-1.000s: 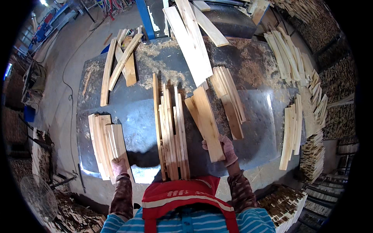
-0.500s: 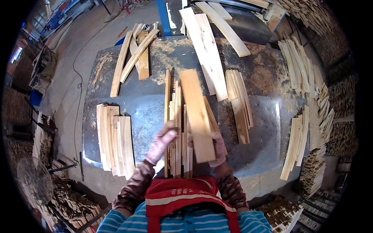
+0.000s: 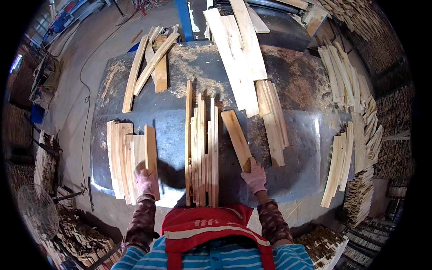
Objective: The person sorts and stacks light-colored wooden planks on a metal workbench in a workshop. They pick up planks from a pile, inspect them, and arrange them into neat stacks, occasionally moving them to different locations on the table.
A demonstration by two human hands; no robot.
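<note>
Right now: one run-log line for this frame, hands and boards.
left hand: grips narrow board over left stack | right hand: grips short board | centre bundle: untouched | surface: metal table, sawdust

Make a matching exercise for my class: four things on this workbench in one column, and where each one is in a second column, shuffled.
Things:
1. left hand
2. right hand
3. centre stack of slats
4. fan

Places:
A. between the two hands
B. on the floor, lower left
C. holding a single plank
D. on a slat at the left pile

Pairs: 1-D, 2-C, 3-A, 4-B
</note>
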